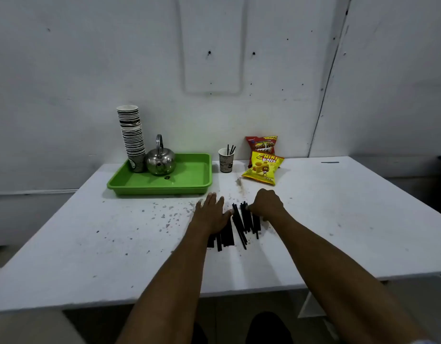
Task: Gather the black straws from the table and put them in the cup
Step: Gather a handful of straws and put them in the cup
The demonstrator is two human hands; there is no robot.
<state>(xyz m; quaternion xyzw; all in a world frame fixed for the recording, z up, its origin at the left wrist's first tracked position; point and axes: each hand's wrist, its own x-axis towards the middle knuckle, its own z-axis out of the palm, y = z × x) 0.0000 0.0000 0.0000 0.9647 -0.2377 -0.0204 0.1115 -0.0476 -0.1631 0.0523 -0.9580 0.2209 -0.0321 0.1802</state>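
A loose pile of black straws (239, 225) lies on the white table (90, 244) between my two hands. My left hand (212, 214) rests flat, fingers spread, on the left part of the pile and covers some straws. My right hand (267, 204) is curled at the pile's right edge, its fingertips pinching the upper ends of a few straws. A white paper cup (226, 161) stands upright farther back, near the wall, with three black straws sticking out of it.
A green tray (189, 181) at the back left holds a steel kettle (161, 161) and a tall stack of paper cups (132, 135). Two snack bags (262, 167) lean by the wall right of the cup. Dark specks dot the tabletop.
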